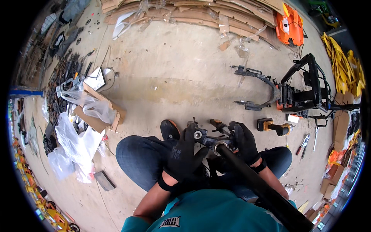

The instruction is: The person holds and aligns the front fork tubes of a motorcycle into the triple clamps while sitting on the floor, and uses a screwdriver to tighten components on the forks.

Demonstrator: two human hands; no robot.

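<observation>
Between my knees is a dark metal fork clamp [208,141] with a round bolt head at its left end. From a bright ring on it, a long black tube [255,181] slopes toward me and out past my right side. My left hand [181,154], in a black glove, is closed over the clamp's left end, its thumb lying toward the middle. Also gloved, my right hand [245,143] curls round the right end beside a short metal rod [219,125]. My palms hide parts of the clamp, and its underside is out of sight.
To my right lie a yellow-black cordless power tool [274,127], red-handled pliers [303,145] and a black vehicle frame [305,89]. On the left are an open cardboard box [92,120], plastic sheeting [75,145] and a grey block [104,180]. Flattened cardboard [193,17] is piled ahead.
</observation>
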